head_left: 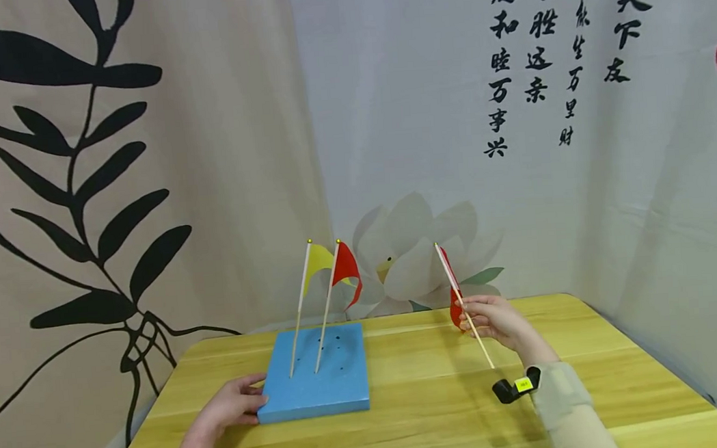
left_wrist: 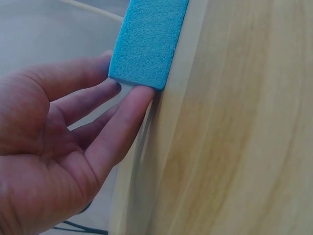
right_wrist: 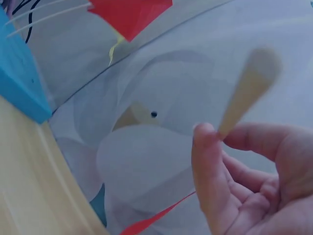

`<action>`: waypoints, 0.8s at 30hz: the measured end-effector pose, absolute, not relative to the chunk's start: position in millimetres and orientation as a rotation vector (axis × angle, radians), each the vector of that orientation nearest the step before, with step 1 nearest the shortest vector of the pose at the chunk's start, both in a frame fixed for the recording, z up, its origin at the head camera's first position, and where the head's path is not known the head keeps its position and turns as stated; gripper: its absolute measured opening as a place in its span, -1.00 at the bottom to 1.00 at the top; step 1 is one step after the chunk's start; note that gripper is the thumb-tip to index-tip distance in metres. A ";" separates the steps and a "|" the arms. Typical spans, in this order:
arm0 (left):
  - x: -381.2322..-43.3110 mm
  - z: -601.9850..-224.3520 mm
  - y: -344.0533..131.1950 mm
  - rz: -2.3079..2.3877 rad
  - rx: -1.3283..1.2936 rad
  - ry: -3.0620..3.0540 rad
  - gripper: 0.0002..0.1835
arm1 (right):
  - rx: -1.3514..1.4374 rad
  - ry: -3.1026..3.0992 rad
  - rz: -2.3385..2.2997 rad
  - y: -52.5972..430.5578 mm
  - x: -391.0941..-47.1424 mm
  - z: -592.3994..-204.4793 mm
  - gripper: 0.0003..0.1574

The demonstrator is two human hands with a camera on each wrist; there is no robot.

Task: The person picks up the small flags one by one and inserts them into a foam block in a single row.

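A blue foam block (head_left: pixel 314 399) with small holes lies on the table, and two flags stand in it on thin pale sticks. One is a yellow flag (head_left: pixel 317 259), the other a red flag (head_left: pixel 344 266), both topped with gold beads. My left hand (head_left: pixel 232 404) grips the block's left edge, thumb and fingers about the corner (left_wrist: pixel 142 63). To the right, above the table, my right hand (head_left: pixel 496 320) pinches the stick (head_left: pixel 480 343) of another red flag (head_left: pixel 456 307). Its lower end points down, apart from the block; in the right wrist view that stick (right_wrist: pixel 247 93) looks blurred.
The wooden table (head_left: pixel 420 426) has its back edge near a pale curtain (head_left: pixel 243 155) printed with dark leaves, a flower and writing. A black wrist device (head_left: pixel 515 386) with a yellow label sits at my right cuff.
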State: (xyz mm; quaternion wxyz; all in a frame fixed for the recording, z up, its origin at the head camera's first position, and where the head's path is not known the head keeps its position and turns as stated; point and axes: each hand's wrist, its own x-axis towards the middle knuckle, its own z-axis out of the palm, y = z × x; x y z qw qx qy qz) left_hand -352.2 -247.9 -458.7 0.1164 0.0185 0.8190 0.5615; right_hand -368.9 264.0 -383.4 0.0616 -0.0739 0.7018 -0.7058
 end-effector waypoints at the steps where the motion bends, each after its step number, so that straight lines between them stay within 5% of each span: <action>1: -352.3 -458.8 -248.1 1.646 0.053 2.398 -0.33 | -0.227 2.129 -2.143 261.9 -369.0 -380.2 -0.51; 24: -353.4 -459.7 -251.9 1.646 0.071 2.362 -0.28 | -0.314 2.024 -2.454 202.9 -368.6 -355.0 -0.64</action>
